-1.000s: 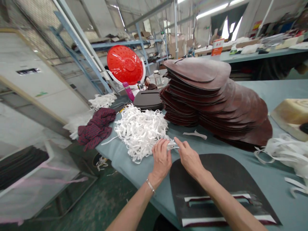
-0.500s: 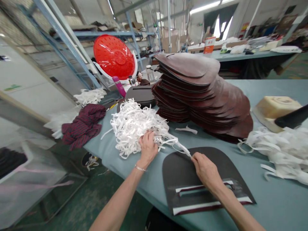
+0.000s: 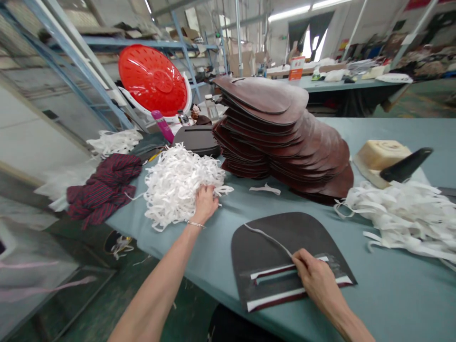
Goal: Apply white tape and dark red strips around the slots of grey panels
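A dark, round-topped leather panel [image 3: 274,232] lies on the table, with a slot and two white-and-maroon edged bands across its lower part. Above its lower part, my right hand [image 3: 315,275] pinches one end of a thin white strip [image 3: 269,238]; the strip trails back over the panel to its upper left edge. My left hand [image 3: 205,205] rests on the right side of a heap of white strips [image 3: 174,185]. Its fingers lie over the strips, their tips partly hidden among them.
A tall stack of brown leather panels [image 3: 281,137] stands behind. On the right are more white strips [image 3: 399,213] and a cream block [image 3: 383,154] by a black handle [image 3: 406,165]. A striped cloth [image 3: 105,187] hangs at the table's left edge. Behind sits a red basin [image 3: 153,80].
My right hand has pulled the strip out of the heap, moving down and toward me over the panel. My left hand has stayed on the heap. The view has swung slightly right.
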Demonstrator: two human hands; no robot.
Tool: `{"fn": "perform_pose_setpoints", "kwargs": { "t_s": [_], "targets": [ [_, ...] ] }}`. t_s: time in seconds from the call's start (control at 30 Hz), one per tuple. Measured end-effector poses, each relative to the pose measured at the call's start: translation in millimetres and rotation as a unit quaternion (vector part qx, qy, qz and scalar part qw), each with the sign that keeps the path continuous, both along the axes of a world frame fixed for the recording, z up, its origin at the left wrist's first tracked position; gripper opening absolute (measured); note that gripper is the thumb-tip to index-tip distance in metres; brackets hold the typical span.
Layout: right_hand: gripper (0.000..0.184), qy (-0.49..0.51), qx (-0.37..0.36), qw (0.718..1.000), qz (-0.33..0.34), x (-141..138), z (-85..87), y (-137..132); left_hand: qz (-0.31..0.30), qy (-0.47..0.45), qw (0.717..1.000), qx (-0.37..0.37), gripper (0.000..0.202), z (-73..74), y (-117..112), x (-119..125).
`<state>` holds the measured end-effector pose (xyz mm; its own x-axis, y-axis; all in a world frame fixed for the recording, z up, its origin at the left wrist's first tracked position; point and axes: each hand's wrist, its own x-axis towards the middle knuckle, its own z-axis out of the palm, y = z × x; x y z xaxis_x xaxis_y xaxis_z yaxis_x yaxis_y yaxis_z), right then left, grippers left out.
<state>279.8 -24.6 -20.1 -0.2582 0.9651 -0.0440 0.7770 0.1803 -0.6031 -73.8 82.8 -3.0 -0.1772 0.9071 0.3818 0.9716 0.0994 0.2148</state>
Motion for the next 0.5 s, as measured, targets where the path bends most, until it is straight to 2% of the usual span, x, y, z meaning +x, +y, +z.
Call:
{"fn": "perform_pose_setpoints", "kwargs": {
  "t_s": [0.07, 0.17, 0.23, 0.3, 0.37, 0.5],
  "targets": [
    [0.026, 0.025, 0.007, 0.999, -0.033, 19.1, 0.3, 2.0, -0.011, -0.006, 1.0, 0.011, 0.044, 5.3, -13.5, 12.5],
    [0.024, 0.052, 0.046, 0.995, -0.071, 35.7, 2.0, 11.6, -0.059, -0.026, 0.998, 0.026, 0.053, 6.7, -63.5, 59.3],
    [0.023, 0.052, 0.04, 0.994, -0.082, 41.0, 2.4, 16.8, -0.137, -0.058, 0.988, -0.051, 0.054, 3.9, -100.1, 88.0],
    [0.023, 0.044, 0.017, 0.996, -0.076, 42.7, 2.6, 17.8, -0.178, -0.086, 0.973, -0.12, 0.051, -0.5, -123.3, 102.3],
    [0.023, 0.037, 0.01, 0.998, -0.057, 41.2, 3.3, 14.9, -0.172, -0.098, 0.97, -0.141, 0.045, -4.7, -127.0, 103.1],
    [0.022, 0.053, 0.017, 0.998, -0.017, 27.5, 6.1, 3.7, -0.13, -0.081, 0.984, -0.091, 0.036, -1.4, -102.0, 103.5]
  ]
}}
